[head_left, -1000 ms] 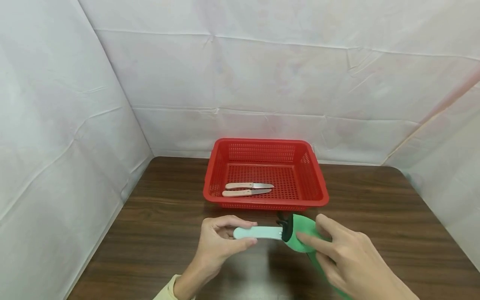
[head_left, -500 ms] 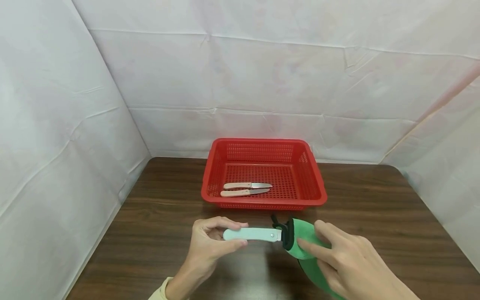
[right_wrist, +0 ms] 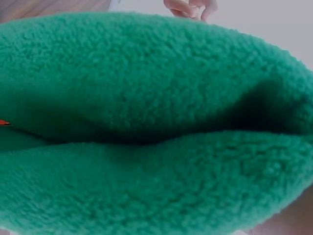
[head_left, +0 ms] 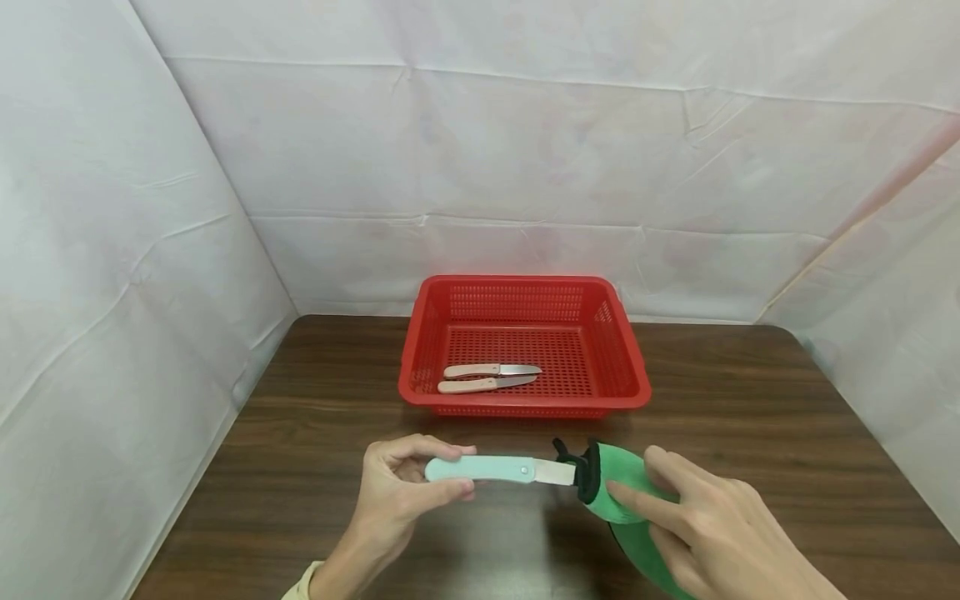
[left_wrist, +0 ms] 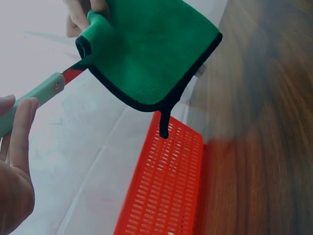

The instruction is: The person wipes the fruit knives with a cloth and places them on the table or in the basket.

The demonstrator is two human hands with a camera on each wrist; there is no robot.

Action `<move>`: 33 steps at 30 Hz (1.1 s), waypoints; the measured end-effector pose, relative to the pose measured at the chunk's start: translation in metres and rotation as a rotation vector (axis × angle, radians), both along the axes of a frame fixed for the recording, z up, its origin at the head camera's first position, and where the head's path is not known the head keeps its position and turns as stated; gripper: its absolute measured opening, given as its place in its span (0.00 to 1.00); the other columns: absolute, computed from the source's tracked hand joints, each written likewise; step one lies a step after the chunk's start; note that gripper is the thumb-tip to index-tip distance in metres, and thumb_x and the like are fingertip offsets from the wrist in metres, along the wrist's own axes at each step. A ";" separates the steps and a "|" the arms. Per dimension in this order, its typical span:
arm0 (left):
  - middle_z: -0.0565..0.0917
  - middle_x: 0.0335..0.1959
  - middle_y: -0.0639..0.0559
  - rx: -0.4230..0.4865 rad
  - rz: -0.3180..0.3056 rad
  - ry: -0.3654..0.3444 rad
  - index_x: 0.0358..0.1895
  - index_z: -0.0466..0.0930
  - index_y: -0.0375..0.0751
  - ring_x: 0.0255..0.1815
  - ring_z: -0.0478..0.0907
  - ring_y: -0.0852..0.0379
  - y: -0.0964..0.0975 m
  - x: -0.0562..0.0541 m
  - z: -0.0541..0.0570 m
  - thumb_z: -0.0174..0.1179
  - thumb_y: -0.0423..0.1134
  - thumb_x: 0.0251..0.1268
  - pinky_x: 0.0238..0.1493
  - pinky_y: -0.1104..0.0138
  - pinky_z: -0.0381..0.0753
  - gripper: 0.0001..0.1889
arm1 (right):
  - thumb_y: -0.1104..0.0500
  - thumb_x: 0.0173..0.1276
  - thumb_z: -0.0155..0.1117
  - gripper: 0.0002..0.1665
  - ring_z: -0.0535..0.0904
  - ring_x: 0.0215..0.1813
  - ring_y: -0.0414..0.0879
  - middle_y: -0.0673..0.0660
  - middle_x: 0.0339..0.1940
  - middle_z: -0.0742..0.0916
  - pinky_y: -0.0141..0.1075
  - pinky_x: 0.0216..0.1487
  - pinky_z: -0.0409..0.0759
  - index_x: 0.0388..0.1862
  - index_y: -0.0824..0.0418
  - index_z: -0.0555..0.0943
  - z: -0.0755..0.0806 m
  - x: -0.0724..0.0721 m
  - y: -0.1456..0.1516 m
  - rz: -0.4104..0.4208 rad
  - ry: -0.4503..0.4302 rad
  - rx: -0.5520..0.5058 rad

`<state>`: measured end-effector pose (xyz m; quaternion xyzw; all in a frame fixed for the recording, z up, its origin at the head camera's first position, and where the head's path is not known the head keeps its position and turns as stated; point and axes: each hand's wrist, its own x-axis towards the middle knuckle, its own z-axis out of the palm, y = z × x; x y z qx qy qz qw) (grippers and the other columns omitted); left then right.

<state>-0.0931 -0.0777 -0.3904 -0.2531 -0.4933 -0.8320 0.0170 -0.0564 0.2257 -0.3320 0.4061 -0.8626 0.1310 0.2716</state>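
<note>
My left hand [head_left: 397, 492] pinches the pale mint handle of a small knife [head_left: 480, 469] between thumb and fingers, with the blade pointing right. A green cloth [head_left: 618, 479] with black edging and a hanging loop is folded round the blade's outer end, so the tip is hidden. Through the cloth my right hand [head_left: 712, 517] pinches it, index finger along the fold. In the left wrist view the green cloth [left_wrist: 151, 54] hangs down from the blade, and the knife handle [left_wrist: 49, 90] lies in the fingers. Fuzzy cloth [right_wrist: 146, 63] fills most of the right wrist view.
Behind the hands a red plastic basket [head_left: 525, 402] stands on the dark wooden table [head_left: 330, 400]. Two knives with pale handles lie inside it, the rear knife [head_left: 472, 370] and the front knife [head_left: 468, 386]. White sheeting [head_left: 525, 150] encloses the table at back and sides.
My left hand has moved left with the knife, drawing the blade partly out of the cloth fold; more of the blade now shows. The right hand has stayed nearly in place, pinching the cloth.
</note>
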 end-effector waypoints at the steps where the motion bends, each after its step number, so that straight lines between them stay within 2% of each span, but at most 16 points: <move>1: 0.85 0.37 0.34 -0.010 0.008 -0.002 0.37 0.83 0.28 0.36 0.85 0.48 0.000 0.000 -0.001 0.66 0.15 0.43 0.29 0.53 0.84 0.14 | 0.55 0.72 0.29 0.32 0.51 0.24 0.30 0.45 0.30 0.66 0.15 0.19 0.43 0.41 0.50 0.87 0.000 0.000 0.000 0.001 0.000 -0.008; 3: 0.85 0.37 0.36 -0.034 0.029 0.001 0.36 0.83 0.27 0.37 0.84 0.48 0.000 0.000 -0.002 0.67 0.16 0.42 0.31 0.57 0.86 0.14 | 0.55 0.71 0.30 0.32 0.50 0.23 0.29 0.45 0.30 0.66 0.15 0.19 0.43 0.41 0.52 0.87 0.000 0.000 0.001 -0.004 0.000 -0.024; 7: 0.86 0.35 0.40 -0.085 0.065 0.013 0.35 0.83 0.26 0.40 0.84 0.47 0.000 0.001 -0.006 0.68 0.16 0.41 0.36 0.66 0.85 0.13 | 0.57 0.69 0.32 0.30 0.48 0.23 0.29 0.46 0.30 0.67 0.15 0.19 0.42 0.40 0.54 0.87 0.002 -0.002 0.000 -0.002 0.057 -0.089; 10: 0.86 0.35 0.41 -0.100 0.063 0.022 0.34 0.82 0.25 0.40 0.84 0.45 0.000 0.000 -0.008 0.68 0.16 0.41 0.36 0.67 0.85 0.12 | 0.57 0.69 0.34 0.28 0.50 0.24 0.28 0.46 0.29 0.68 0.15 0.19 0.42 0.38 0.54 0.87 0.004 -0.005 -0.003 -0.009 0.105 -0.133; 14: 0.86 0.35 0.40 -0.103 0.050 0.029 0.35 0.81 0.23 0.41 0.84 0.45 0.003 -0.002 -0.011 0.68 0.16 0.42 0.35 0.68 0.84 0.12 | 0.56 0.71 0.35 0.28 0.53 0.24 0.29 0.46 0.30 0.70 0.14 0.20 0.44 0.39 0.55 0.87 0.009 -0.006 -0.009 -0.006 0.121 -0.162; 17: 0.86 0.35 0.40 -0.102 0.042 0.028 0.34 0.81 0.22 0.41 0.84 0.45 0.006 -0.003 -0.011 0.68 0.17 0.42 0.34 0.69 0.84 0.12 | 0.57 0.70 0.35 0.28 0.52 0.24 0.29 0.47 0.29 0.70 0.14 0.20 0.44 0.39 0.55 0.87 0.011 -0.008 -0.014 0.012 0.126 -0.161; 21: 0.86 0.35 0.39 -0.098 0.034 0.020 0.34 0.81 0.21 0.40 0.84 0.47 0.012 -0.004 -0.010 0.68 0.17 0.42 0.32 0.69 0.85 0.12 | 0.58 0.69 0.34 0.29 0.48 0.23 0.30 0.46 0.28 0.67 0.15 0.19 0.43 0.39 0.54 0.87 0.010 -0.010 -0.020 0.050 0.064 -0.125; 26: 0.86 0.36 0.37 -0.085 0.021 -0.004 0.35 0.80 0.20 0.39 0.84 0.48 0.016 -0.002 -0.009 0.68 0.18 0.42 0.32 0.67 0.85 0.12 | 0.63 0.63 0.35 0.28 0.51 0.22 0.31 0.46 0.29 0.67 0.15 0.18 0.44 0.39 0.53 0.86 0.006 -0.009 -0.022 0.101 -0.043 -0.060; 33: 0.86 0.36 0.38 -0.024 0.026 0.022 0.35 0.82 0.23 0.38 0.84 0.48 0.015 -0.001 -0.010 0.67 0.16 0.42 0.32 0.66 0.85 0.12 | 0.57 0.71 0.28 0.31 0.56 0.25 0.32 0.47 0.31 0.69 0.14 0.18 0.46 0.38 0.50 0.85 0.002 -0.009 -0.023 0.097 -0.025 -0.009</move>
